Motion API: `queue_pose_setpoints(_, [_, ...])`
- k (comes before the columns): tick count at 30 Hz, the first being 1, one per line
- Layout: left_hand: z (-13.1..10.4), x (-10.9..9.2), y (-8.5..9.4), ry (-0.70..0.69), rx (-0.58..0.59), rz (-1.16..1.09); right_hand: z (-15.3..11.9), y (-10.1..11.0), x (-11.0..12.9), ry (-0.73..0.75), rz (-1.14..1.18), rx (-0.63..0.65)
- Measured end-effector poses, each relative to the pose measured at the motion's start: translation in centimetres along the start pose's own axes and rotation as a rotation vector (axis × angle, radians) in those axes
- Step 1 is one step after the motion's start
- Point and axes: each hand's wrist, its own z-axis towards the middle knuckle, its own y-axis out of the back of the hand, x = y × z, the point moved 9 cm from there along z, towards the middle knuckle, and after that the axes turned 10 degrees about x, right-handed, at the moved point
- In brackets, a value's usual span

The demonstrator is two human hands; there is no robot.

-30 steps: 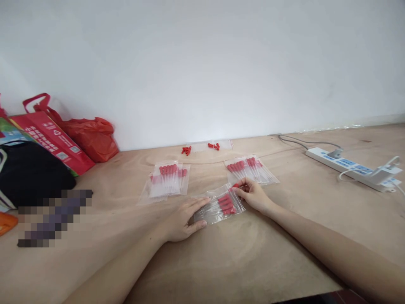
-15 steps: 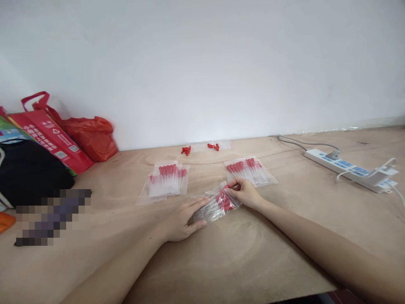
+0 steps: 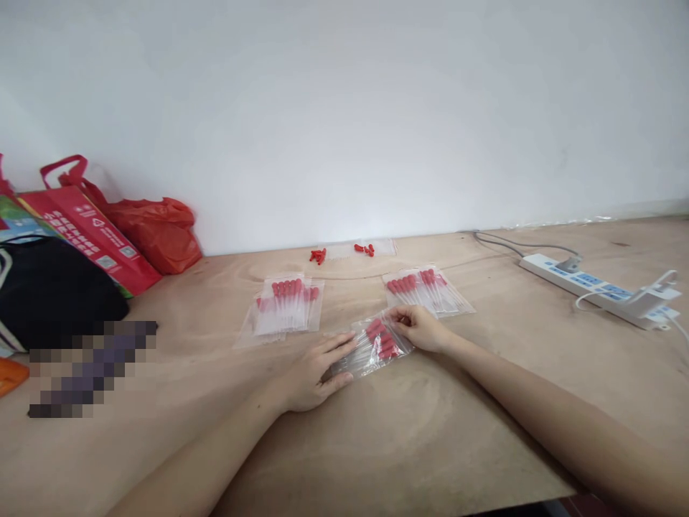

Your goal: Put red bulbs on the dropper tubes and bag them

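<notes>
A clear plastic bag (image 3: 371,352) with several red-topped clear sticks in it lies on the wooden table between my hands. My left hand (image 3: 315,370) rests at its left end, thumb and fingers spread along the bag's edges. The thumb and fingers of my right hand (image 3: 420,327) are pinched on the bag's upper right corner. Beyond my left hand lies a stack of similar filled bags (image 3: 283,309), and another group of filled bags (image 3: 428,291) is just behind my right hand.
Small red pieces (image 3: 318,255) and a flat clear bag (image 3: 339,251) lie near the wall. A white power strip (image 3: 597,287) with cables is at the right. Red bags (image 3: 156,233), a black bag (image 3: 59,294) and a blurred dark object (image 3: 94,370) are at the left.
My right hand has shifted slightly to the right along the bag's edge. The red tops inside the bag now show more clearly, and my left fingers are slightly further apart.
</notes>
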Motion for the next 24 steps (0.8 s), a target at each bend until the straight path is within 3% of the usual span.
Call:
queue_pose_setpoints(4, [-0.1,-0.1,0.3,-0.006,-0.03,0.065,-0.9,1.6,-2.3,-0.241,0.139,-0.176])
queue_pose_setpoints(7, [0.0,-0.5,0.2,-0.053,0.008,0.094,-1.3,1.0,-2.6,-0.339,0.247,-0.124])
queue_pose_setpoints(10, [0.2,-1.0,0.0,-0.127,0.042,0.135,-1.3,0.7,-1.9,-0.325,0.267,-0.063])
queue_pose_setpoints(12, [0.3,-0.5,0.7,-0.102,-0.042,0.205,-1.5,0.3,-1.7,-0.333,0.281,-0.016])
queue_pose_setpoints(14, [0.1,0.5,2.2,-0.014,-0.229,0.289,-1.8,0.0,-1.7,-0.371,0.325,-0.001])
queue_pose_setpoints(16, [-0.5,1.3,3.5,0.063,-0.417,0.323,-2.5,0.2,-2.0,-0.427,0.411,-0.084])
queue_pose_setpoints(18, [-0.7,1.6,3.8,0.076,-0.488,0.281,-3.4,0.2,-2.3,-0.471,0.534,-0.22])
queue_pose_setpoints(21, [-0.1,1.2,3.1,0.051,-0.431,0.163,-3.9,-0.6,-2.1,-0.456,0.702,-0.337])
queue_pose_setpoints(24, [0.6,0.2,2.3,0.021,-0.36,0.092,-3.7,-1.8,-1.6,-0.406,0.752,-0.296])
